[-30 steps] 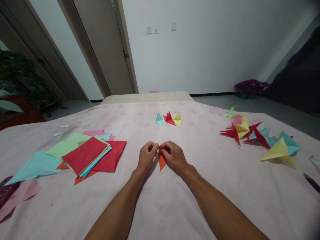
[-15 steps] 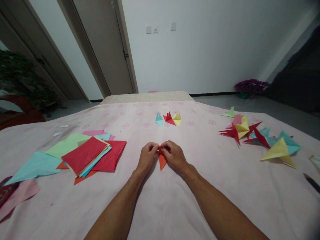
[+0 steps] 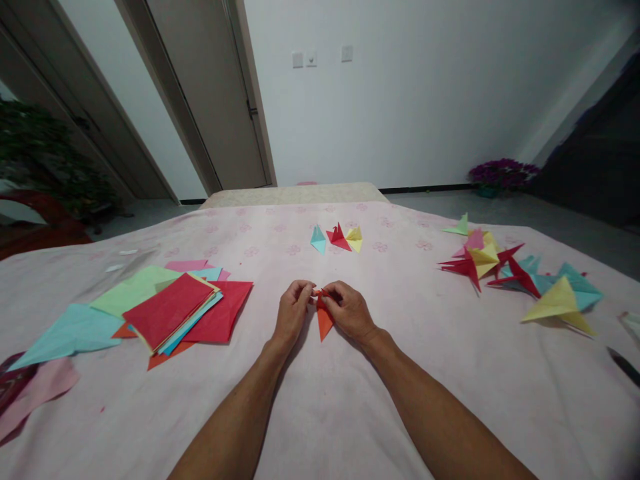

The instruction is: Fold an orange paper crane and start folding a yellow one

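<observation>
Between my hands, just above the middle of the table, is a small folded orange-red origami paper (image 3: 325,323), one pointed flap hanging down toward me. My right hand (image 3: 350,310) pinches its upper part between thumb and fingers. At the paper's upper left, my left hand (image 3: 293,308) is closed, thumb against fingers, at a thin tip of the paper. My fingers hide part of the folds. Beyond my hands stand small folded figures: a light blue one (image 3: 318,240), a red crane (image 3: 339,238) and a yellow one (image 3: 355,239).
At left lie stacked coloured paper sheets (image 3: 170,310), a light blue sheet (image 3: 75,333) and pink paper (image 3: 40,400). Several folded paper cranes (image 3: 560,300) are heaped at right, near a dark pen-like object (image 3: 624,365). A pink-patterned cloth (image 3: 320,427) covers the table.
My left fingers have shifted slightly up and left from the paper's top, so a thin orange tip shows between the hands. My right hand stays almost still.
</observation>
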Demonstrator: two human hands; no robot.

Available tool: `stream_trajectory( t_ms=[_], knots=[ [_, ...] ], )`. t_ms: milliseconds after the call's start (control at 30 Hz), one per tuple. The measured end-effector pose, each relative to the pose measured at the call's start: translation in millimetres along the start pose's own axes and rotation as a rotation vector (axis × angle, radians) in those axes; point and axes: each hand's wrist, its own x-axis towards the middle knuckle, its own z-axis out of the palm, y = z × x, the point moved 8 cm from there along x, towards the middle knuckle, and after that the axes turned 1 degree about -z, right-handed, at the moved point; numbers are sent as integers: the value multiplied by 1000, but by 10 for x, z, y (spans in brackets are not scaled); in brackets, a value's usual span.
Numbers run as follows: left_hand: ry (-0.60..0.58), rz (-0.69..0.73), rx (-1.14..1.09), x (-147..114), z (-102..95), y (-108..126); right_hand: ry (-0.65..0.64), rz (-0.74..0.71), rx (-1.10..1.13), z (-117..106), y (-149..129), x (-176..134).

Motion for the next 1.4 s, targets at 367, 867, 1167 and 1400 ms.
stream_trajectory(
  t_ms=[367,867,1167,1400],
  knots=[
    [-1,111,155,15,-44,-42,-84,-38,-229,-32,-25,-4],
    [-430,317,849,-138,241,45,-328,-14,-338,11,177,-40],
    [-296,243,612,-41,93,-49,-183,-24,-228,-135,126,-14],
    [-22,137,297,111,-200,-165,-60,-20,-349,-219,85,-54]
  ],
)
